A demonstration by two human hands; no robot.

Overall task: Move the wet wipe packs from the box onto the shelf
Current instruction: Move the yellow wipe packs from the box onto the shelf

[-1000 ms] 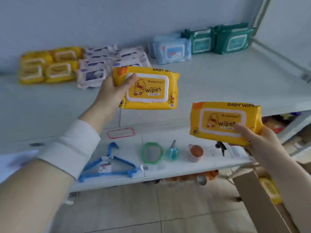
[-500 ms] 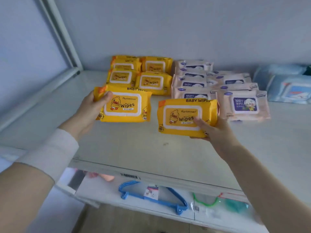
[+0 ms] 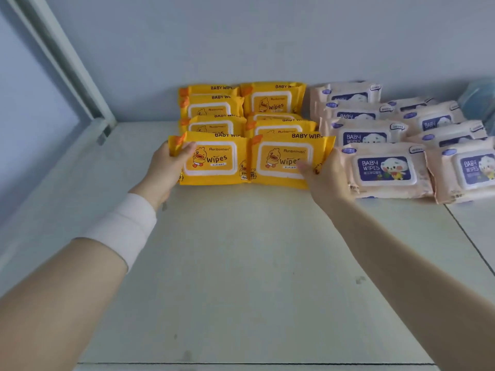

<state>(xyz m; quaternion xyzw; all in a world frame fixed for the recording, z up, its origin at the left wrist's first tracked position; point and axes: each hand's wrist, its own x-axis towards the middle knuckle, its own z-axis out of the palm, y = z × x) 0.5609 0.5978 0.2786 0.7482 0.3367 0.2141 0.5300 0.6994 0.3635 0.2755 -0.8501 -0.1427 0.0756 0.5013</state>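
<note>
While gripping the left yellow pack (image 3: 214,159) by its outer end with the left hand (image 3: 166,170), thumb on top, and the right yellow pack (image 3: 276,156) likewise with the right hand (image 3: 326,178), lower both flat onto the shelf (image 3: 241,263), just in front of the yellow stacks (image 3: 273,103). Release outward, keeping the row square with the pink packs (image 3: 383,170). Counted: two yellow in hand, seemingly six behind, roughly eight pink, one blue pack (image 3: 479,100) cut off at right.

A: What is changing?
B: The left hand (image 3: 166,170) and right hand (image 3: 326,178) are bringing the left pack (image 3: 214,159) and right pack (image 3: 281,159) down to the shelf (image 3: 241,263); the gap between them is closing, edges touching, just before the yellow stack (image 3: 270,103).
</note>
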